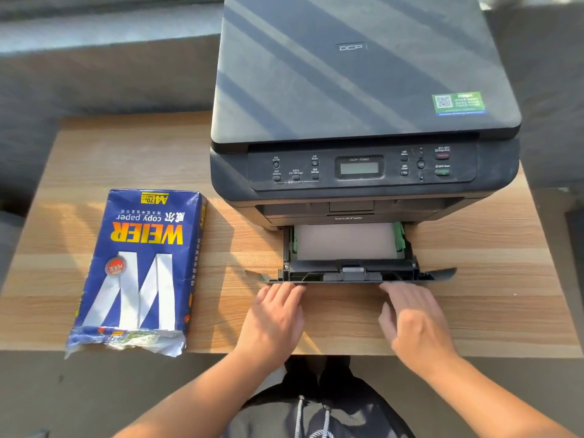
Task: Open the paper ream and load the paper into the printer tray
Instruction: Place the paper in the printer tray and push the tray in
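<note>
Tray step in hand, ream step looks done; printer tray (347, 267) is pulled part way out of the printer (363, 121) toward 6 o'clock, with a sheet stack (346, 241) already lying in it between the green guides (399, 237); can't tell how thick that stack is.

Left hand (275, 317): fingers loosely spread, flat, tips touching the tray's front lip at its left end; holding nothing. Right hand (414, 320): fingers also loosely extended, tips at the front lip on the right end; holding nothing; whether any finger hooks under the lip I can't tell.

Paper ream (139, 267) lies flat on the bench (489, 263) at 9 o'clock from the hands, well apart from the tray; wrapper torn and crumpled at its near end, so it reads as opened; rest of the wrapper looks full, so likely plenty of paper left inside.

My read: either seating the tray with the load in, or pulling it further out to top up; a single frame won't settle which.

Next move calls for: even pressure from both hands so the tray runs square on its rails; stack kept flat and under the guides; if more paper is needed, left hand goes over to 9 o'clock for the ream's torn end.

Risk: skewed push jams the tray or curls the top sheet.
</note>
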The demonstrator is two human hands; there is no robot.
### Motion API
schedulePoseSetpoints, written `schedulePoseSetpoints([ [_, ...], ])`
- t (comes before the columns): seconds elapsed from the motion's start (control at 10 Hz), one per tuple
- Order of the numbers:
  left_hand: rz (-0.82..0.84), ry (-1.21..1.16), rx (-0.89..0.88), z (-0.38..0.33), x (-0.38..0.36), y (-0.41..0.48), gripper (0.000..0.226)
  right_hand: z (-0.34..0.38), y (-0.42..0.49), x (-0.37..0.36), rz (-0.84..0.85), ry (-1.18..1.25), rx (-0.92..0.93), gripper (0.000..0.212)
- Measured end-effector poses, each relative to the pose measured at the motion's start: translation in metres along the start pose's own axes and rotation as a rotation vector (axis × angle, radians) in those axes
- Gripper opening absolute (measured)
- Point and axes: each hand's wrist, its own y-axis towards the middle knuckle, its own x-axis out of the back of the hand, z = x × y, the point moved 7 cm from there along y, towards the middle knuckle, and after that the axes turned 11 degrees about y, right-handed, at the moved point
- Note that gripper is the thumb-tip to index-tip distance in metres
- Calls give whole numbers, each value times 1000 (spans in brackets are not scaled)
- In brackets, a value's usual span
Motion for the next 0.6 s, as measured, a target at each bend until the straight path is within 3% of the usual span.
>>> schedulePoseSetpoints([
  [0.2, 7, -2, 84, 21, 10, 66, 52, -1, 73, 10, 89, -20, -169, 54],
  [0.3, 24, -17, 101, 30, 14, 89, 47, 1, 94, 17, 73, 27, -188, 51],
  [0.4, 51, -64, 107, 33, 12, 93, 55, -5, 98, 17, 122, 85, -219, 53],
  [0.5, 67, -61, 83, 34, 7, 86, 57, 1, 91, 29, 174, 378, -277, 44],
  [0.6, 23, -41, 66, 33, 8, 56, 56, 35, 62, 129, -59, 865, -216, 18],
])
